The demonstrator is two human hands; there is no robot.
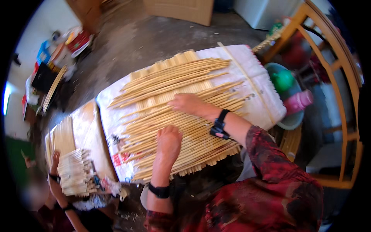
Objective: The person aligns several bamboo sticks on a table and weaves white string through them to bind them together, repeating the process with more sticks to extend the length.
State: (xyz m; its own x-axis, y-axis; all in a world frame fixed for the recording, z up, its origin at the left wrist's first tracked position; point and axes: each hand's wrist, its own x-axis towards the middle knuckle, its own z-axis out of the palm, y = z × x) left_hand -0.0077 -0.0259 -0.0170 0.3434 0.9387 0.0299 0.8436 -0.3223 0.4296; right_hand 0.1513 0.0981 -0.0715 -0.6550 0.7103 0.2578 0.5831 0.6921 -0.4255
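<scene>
Many thin, pale wooden sticks (181,135) lie side by side across a covered table. My left hand (169,141) rests on the nearer sticks, its fingers extended and slightly bent over them. Further up and to the right, my right hand (187,104) has its fingers together at a stick (148,109) along the far edge of this group; its fingertips are partly hidden. Beyond it lies a separate row of sticks (170,83). Beneath the sticks, a layer of pale, flat slatted pieces (166,63) shows at the far side and in the gap.
The white-covered table (251,69) bears one loose strip (247,79). At right stand a basin (290,124) with green and pink things and a wooden chair frame (336,92). At left, a co-worker's hand (55,159) is by another table (87,127) with sticks.
</scene>
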